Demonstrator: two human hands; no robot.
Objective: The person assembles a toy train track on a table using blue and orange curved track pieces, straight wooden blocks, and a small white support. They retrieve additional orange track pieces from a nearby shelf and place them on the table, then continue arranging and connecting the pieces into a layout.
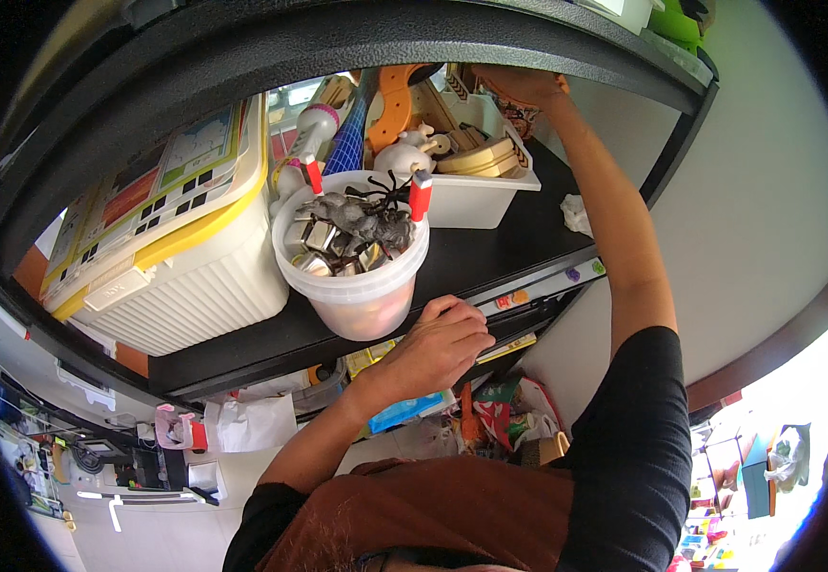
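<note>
My left hand (441,345) is curled at the front edge of a black shelf (476,257), its back toward me; what its fingers may hold is hidden. Beside it stands a clear plastic bucket (352,296) with a grey furry toy (362,217), a black toy spider (385,191) and shiny metallic blocks (317,236) on top. My right hand (519,84) reaches deep under the upper shelf, near a patterned brownish thing (521,116). The upper shelf's edge partly covers that hand, so its fingers do not show. A white bin (485,195) of wooden pieces lies nearest to it.
A ribbed white box (195,300) with a yellow-edged lid fills the shelf's left. The upper shelf's black rim (357,43) hangs low over everything. Crumpled white paper (576,215) lies at the right end. Packages and bags (509,410) sit below.
</note>
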